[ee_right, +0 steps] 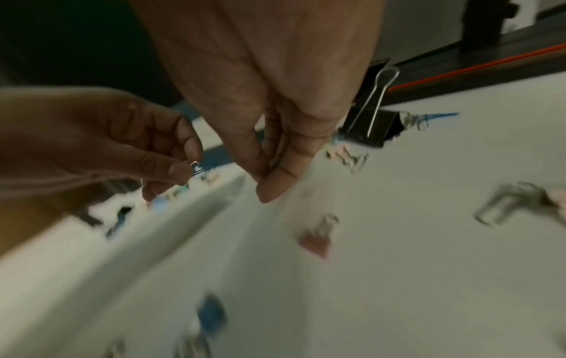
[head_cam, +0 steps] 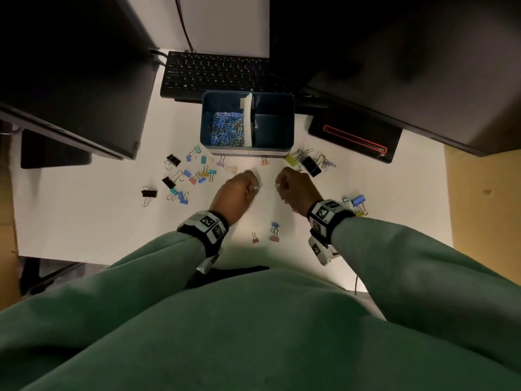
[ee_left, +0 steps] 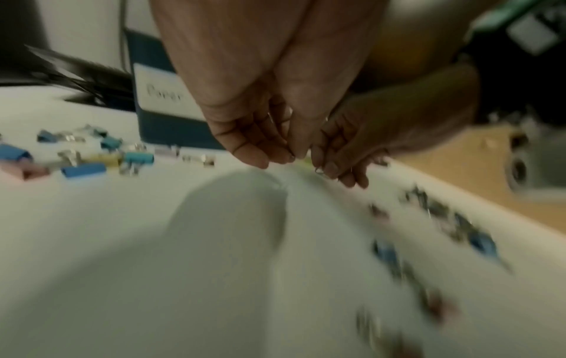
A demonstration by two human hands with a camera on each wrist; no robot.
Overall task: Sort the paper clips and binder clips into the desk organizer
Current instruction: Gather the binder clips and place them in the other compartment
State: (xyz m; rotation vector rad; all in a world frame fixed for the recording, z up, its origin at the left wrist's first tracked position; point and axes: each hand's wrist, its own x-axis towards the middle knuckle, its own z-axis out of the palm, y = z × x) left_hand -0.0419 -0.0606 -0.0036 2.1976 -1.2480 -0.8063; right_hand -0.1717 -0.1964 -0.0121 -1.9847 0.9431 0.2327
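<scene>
A blue desk organizer (head_cam: 291, 122) stands mid-desk with a white divider (head_cam: 248, 119). Its left compartment holds a pile of paper clips (head_cam: 228, 128); the right one looks bare. My left hand (head_cam: 255, 188) and right hand (head_cam: 277, 186) hover close together just in front of it, fingers curled. In the right wrist view the left hand (ee_right: 187, 169) pinches a silver paper clip (ee_right: 195, 167). In the left wrist view the right hand (ee_left: 333, 172) pinches another silver clip (ee_left: 320, 170). Coloured binder clips (head_cam: 194, 176) lie scattered on the white desk.
More binder clips lie at the right: a black one (head_cam: 311, 166), a yellow one (head_cam: 290, 160), a blue one (head_cam: 358, 200), and small ones (head_cam: 275, 231) near my body. A keyboard (head_cam: 214, 74) sits behind the organizer. Monitors (head_cam: 70, 80) flank it.
</scene>
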